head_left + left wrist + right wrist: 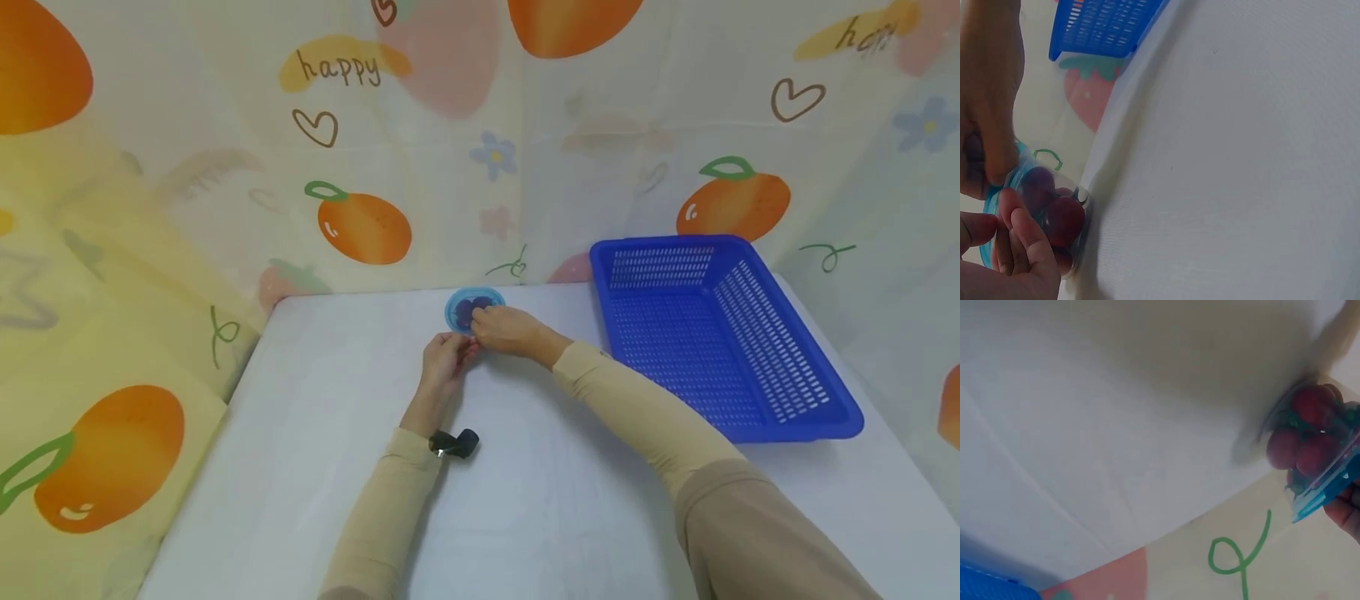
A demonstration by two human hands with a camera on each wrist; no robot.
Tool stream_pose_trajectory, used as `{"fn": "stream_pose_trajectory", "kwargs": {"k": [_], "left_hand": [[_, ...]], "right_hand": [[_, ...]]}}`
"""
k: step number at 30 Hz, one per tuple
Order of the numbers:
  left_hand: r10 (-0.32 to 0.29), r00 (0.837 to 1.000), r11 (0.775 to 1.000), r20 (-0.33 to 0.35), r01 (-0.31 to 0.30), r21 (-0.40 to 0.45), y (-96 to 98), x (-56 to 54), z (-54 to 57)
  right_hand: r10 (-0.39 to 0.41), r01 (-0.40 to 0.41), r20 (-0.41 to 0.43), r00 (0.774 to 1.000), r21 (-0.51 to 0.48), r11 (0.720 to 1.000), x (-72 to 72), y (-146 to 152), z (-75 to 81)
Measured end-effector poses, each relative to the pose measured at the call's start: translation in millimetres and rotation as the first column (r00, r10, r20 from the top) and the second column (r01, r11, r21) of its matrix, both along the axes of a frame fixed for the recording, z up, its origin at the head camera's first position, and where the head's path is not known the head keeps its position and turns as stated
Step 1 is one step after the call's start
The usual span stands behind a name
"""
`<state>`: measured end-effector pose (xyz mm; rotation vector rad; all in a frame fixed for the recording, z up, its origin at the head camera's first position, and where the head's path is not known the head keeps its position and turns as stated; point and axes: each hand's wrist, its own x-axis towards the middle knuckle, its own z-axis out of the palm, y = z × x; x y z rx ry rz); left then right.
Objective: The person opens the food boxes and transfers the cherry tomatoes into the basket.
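A small clear plastic tub with a bright blue rim stands at the far edge of the table. Inside it lie several round, dark red tomatoes with green stems. My left hand is at the tub's near side, its curled fingers and thumb pinching at the blue rim. From the right, my right hand reaches over and grips the same rim with bent fingers. Its fingertips are partly hidden in the head view. In the left wrist view both hands meet close together at the rim.
A large blue plastic basket with slotted walls stands on the right of the table. White cloth covers the tabletop. Behind the tub hangs a curtain printed with oranges. A black strap device sits on the left wrist.
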<state>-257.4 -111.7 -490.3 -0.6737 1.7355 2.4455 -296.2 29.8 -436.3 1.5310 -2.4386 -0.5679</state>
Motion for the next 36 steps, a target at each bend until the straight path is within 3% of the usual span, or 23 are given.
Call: {"fn": "stream_pose_trajectory", "kwargs": {"k": [7, 15, 24, 30, 36], "left_hand": [[0.021, 1.0, 1.0, -0.001, -0.021, 0.018, -1.6, 0.2, 1.6], [-0.004, 1.0, 0.995, -0.01, 0.005, 0.102, -2.9, 2.0, 3.3], [-0.044, 0.998, 0.989, 0.041, 0.038, 0.142, -5.0, 3.0, 3.8], [-0.057, 0.996, 0.986, 0.068, 0.046, 0.163, -7.6, 2.8, 3.9], [-0.06, 0.996, 0.985, 0.068, 0.048, 0.168, -7.5, 0.8, 4.4]], "right_hand": [[-0.005, 0.005, 0.044, 0.999, -0.006, 1.0, -0.9, -7.8, 12.5], [-0.116, 0.139, 0.195, 0.974, -0.11, 0.984, 0.4, -8.2, 27.4], [-0.082, 0.111, 0.126, 0.989, -0.247, 0.963, 0.0, 2.1, 23.7], [-0.093, 0.13, 0.148, 0.985, -0.261, 0.957, -0.1, 5.9, 22.5], [-0.07, 0.094, 0.093, 0.993, -0.292, 0.952, -0.5, 11.2, 26.7]]}}
